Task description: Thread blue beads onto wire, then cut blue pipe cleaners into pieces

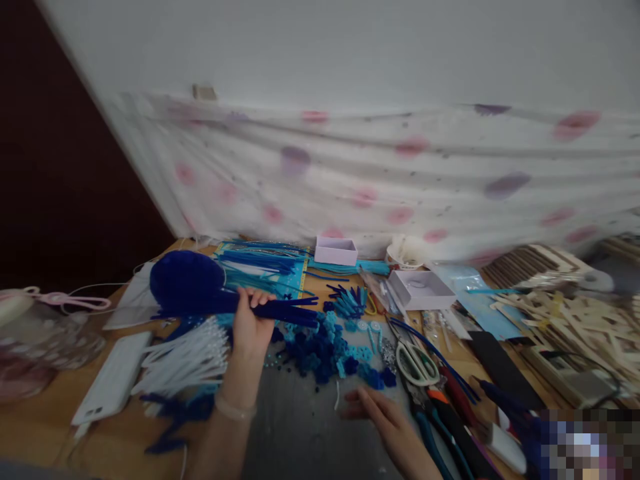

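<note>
My left hand is wrapped round a bundle of dark blue pipe cleaners, held level above the work table. A round, dark blue fuzzy shape shows at the bundle's left; whether it is joined to the bundle I cannot tell. My right hand hovers low over a grey mat, its fingers stretched out and slightly blurred, with nothing seen in them. A short white strip lies just left of those fingers. Beyond is a heap of blue fuzzy flowers.
White-tipped stems and a white phone lie at left. Scissors, pliers and a dark glue gun crowd the right. Pale boxes stand behind, before a curtain. Wooden pieces are piled far right.
</note>
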Action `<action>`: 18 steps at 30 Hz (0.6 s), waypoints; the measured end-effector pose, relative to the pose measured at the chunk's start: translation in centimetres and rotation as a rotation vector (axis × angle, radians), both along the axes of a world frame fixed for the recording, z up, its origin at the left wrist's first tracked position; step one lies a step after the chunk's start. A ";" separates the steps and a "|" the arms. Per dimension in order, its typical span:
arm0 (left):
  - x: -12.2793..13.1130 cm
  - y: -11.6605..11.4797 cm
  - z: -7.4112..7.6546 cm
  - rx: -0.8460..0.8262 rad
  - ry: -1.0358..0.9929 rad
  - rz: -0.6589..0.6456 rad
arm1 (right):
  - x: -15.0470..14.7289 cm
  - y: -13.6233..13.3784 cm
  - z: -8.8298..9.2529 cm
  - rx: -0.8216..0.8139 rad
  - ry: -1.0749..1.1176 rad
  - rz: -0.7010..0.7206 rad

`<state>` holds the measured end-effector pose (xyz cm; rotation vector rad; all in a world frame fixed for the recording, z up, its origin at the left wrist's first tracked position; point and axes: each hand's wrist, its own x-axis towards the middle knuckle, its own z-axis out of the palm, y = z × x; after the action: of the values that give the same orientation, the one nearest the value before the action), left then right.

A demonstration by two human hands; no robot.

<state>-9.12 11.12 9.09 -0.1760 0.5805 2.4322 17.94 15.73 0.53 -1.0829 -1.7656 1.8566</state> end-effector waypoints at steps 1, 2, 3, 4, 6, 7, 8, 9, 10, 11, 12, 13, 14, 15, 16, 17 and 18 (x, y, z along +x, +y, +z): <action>0.1 0.0 -0.2 0.002 0.003 0.004 | 0.1 -0.3 0.6 0.126 -0.071 0.057; 0.2 0.0 -0.3 0.002 0.006 0.006 | 0.0 -0.6 1.5 0.248 -0.118 0.065; 0.4 0.0 -0.4 0.002 0.009 0.006 | -0.2 -1.2 2.6 0.368 -0.139 0.029; 0.7 0.0 -0.4 0.002 0.013 0.006 | -0.7 -1.8 3.9 0.487 -0.130 -0.032; 1.5 0.0 -0.3 0.000 0.022 0.007 | -2.1 -3.2 6.2 0.803 -0.058 -0.234; 1.9 0.0 -0.1 0.000 0.028 0.006 | -3.2 -3.7 7.0 0.986 0.013 -0.277; 2.3 -0.1 0.2 0.000 0.037 0.002 | -4.4 -4.0 7.5 1.156 0.097 -0.282; 2.6 -0.1 0.4 0.000 0.048 -0.004 | -5.7 -4.1 7.6 1.307 0.175 -0.228; 2.8 -0.3 0.7 0.000 0.061 -0.013 | -6.9 -4.0 7.5 1.429 0.232 -0.125; 2.9 -0.5 1.0 -0.002 0.075 -0.017 | -8.1 -3.7 7.2 1.508 0.229 0.049; 2.8 -0.7 1.2 -0.006 0.088 -0.012 | -9.1 -3.3 7.0 1.519 0.159 0.212; 2.6 -0.9 1.4 -0.013 0.098 0.003 | -9.8 -3.0 6.8 1.457 0.037 0.240; 2.3 -1.2 1.5 -0.024 0.106 0.025 | -10.2 -2.7 6.9 1.372 -0.086 0.170; 2.1 -1.4 1.6 -0.037 0.110 0.047 | -10.3 -2.6 7.2 1.320 -0.141 0.118; 1.8 -1.6 1.6 -0.050 0.112 0.063 | -10.2 -2.7 7.6 1.288 -0.142 0.039; 1.8 -1.7 1.6 -0.063 0.110 0.070 | -10.1 -2.8 8.2 1.283 -0.085 -0.029; 1.8 -1.8 1.7 -0.074 0.108 0.065 | -9.9 -3.1 8.6 1.290 0.022 -0.075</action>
<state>-7.33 9.34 10.75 -0.0956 0.7239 2.4965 8.00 12.65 9.17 -0.5386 -2.2188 0.3707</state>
